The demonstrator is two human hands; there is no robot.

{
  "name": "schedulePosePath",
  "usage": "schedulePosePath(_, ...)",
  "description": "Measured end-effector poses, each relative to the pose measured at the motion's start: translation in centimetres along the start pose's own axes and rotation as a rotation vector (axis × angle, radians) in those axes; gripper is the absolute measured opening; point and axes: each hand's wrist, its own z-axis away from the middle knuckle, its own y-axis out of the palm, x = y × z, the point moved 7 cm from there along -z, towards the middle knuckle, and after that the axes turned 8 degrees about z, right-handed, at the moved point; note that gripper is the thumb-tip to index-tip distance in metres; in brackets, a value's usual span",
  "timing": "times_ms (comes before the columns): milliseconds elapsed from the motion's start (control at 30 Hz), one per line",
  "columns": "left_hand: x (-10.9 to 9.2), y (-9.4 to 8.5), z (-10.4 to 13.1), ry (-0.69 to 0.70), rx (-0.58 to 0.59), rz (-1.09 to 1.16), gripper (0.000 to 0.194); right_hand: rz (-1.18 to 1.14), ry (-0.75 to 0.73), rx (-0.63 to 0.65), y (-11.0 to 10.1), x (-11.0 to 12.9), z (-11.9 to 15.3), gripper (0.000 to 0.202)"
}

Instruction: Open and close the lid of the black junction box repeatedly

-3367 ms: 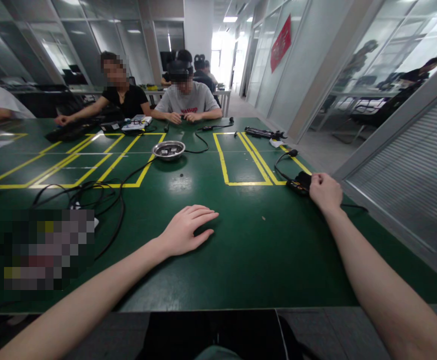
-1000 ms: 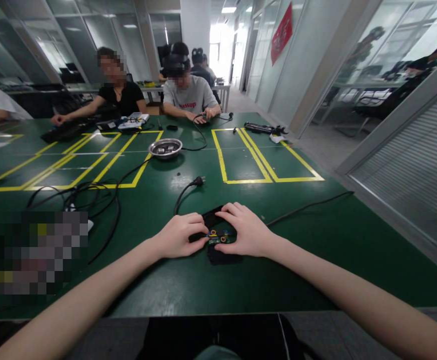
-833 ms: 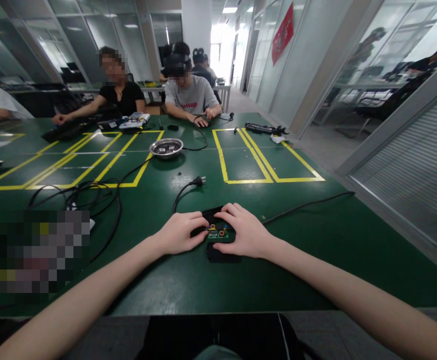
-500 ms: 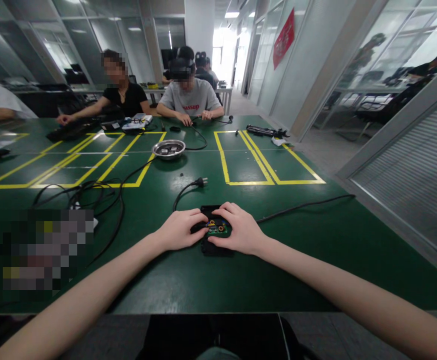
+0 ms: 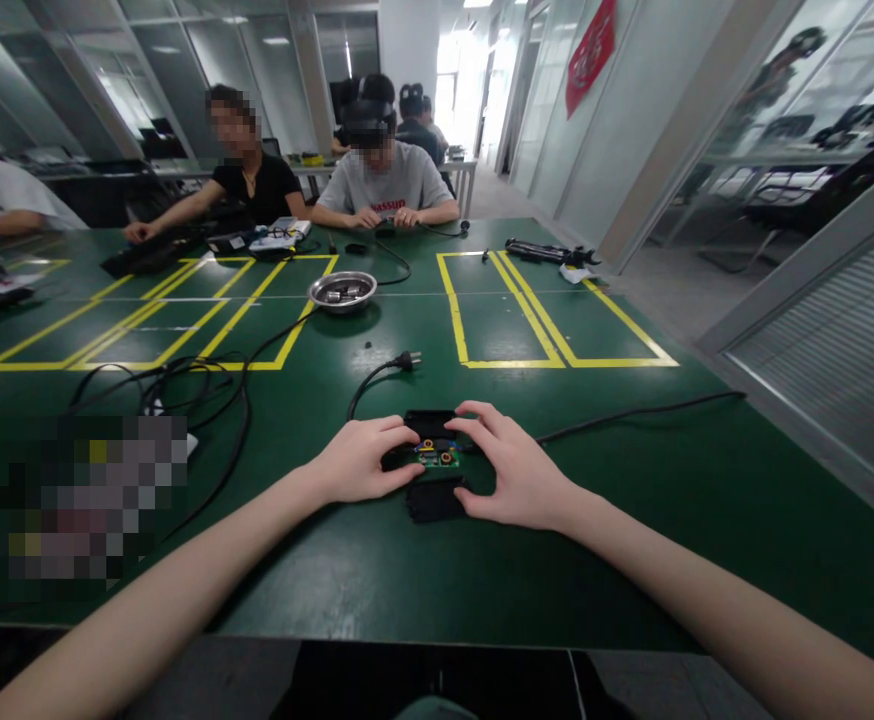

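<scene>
A small green circuit board (image 5: 438, 455) with copper-coloured coils lies between my hands. My left hand (image 5: 366, 458) grips its left end, thumb at the lower edge and forefinger at the upper edge. To the board's right is my right hand (image 5: 516, 475), thumb and fingers spread wide. Its thumb tip meets the right end of a black plastic shell half (image 5: 435, 500) on the near side. Another black shell half (image 5: 429, 423) lies beyond the board, close to my right fingertips. A black cable (image 5: 632, 412) runs off to the right from behind my right hand.
A black power plug (image 5: 407, 362) rests beyond my left hand. Farther off stands a metal bowl (image 5: 343, 290) with small metal parts. Coiled black cables (image 5: 174, 385) lie at left beside a blurred-out item. Yellow tape (image 5: 516, 364) marks the green table. Co-workers sit across it.
My right hand has spread its fingers and drawn right, away from the board, uncovering more of both shell halves. My left hand stays at the board's left end. The view has shifted slightly.
</scene>
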Motion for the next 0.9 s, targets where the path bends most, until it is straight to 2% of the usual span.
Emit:
schedulePosePath(200, 0.6, -0.1, 0.0, -0.037, -0.004, -0.001, 0.022, 0.046, 0.061, 0.016, 1.0, 0.3, -0.4, 0.066)
schedulePosePath(467, 0.6, -0.3, 0.0, -0.008, 0.004, 0.005, 0.019, -0.006, 0.074, -0.042, 0.8, -0.1, -0.7, 0.061)
schedulePosePath(533, 0.5, -0.4, 0.0, 0.004, -0.003, 0.019, 0.019, -0.028, 0.089, -0.049, 0.3, -0.5, -0.8, 0.054)
schedulePosePath(600, 0.5, -0.6, 0.0, 0.013, -0.011, 0.057, 0.019, -0.038, 0.094, -0.028, -0.2, -1.3, -0.9, 0.038)
schedulePosePath(733, 0.4, -1.3, 0.0, 0.023, -0.041, 0.146, 0.015, -0.001, -0.044, 0.076, -0.8, -2.2, -1.2, 0.005)
schedulePosePath(800, 0.2, -1.7, 0.1, 0.029, -0.064, 0.171, 0.011, 0.000, -0.109, 0.066, -1.3, -2.2, -1.2, 0.004)
schedulePosePath(900, -0.4, -2.6, 0.3, 0.046, -0.111, 0.185, 0.009, -0.039, -0.170, -0.027, -2.5, -1.5, -0.9, 0.008)
